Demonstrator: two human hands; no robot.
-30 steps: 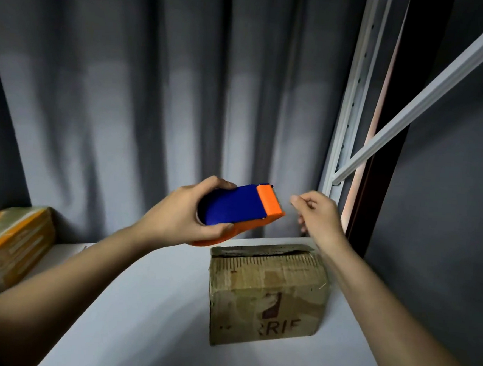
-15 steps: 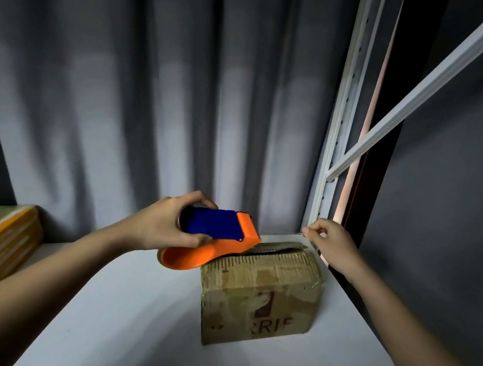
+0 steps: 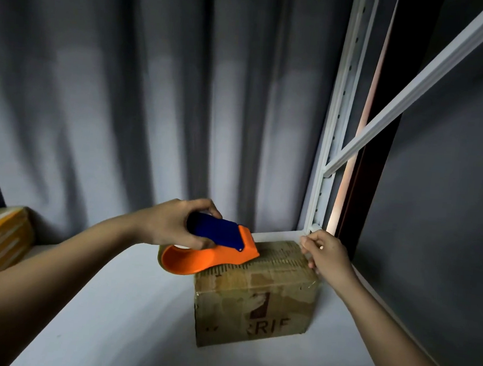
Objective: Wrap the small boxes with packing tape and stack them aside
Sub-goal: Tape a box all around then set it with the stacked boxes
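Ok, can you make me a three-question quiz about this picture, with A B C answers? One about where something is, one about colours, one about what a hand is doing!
1. Where does the tape dispenser rest?
A. On the shelf floor
B. On top of the cardboard box
C. On the curtain

2. What colours is the dispenser?
A. Orange and blue
B. Green and white
C. Red and black

3. What is the left hand doing?
A. Hanging free
B. Lying flat on the shelf
C. Gripping the dispenser

Answers: 1 B, its orange front edge sits on the box top. 2 A, blue body on an orange frame. 3 C, fingers curl round the blue part.
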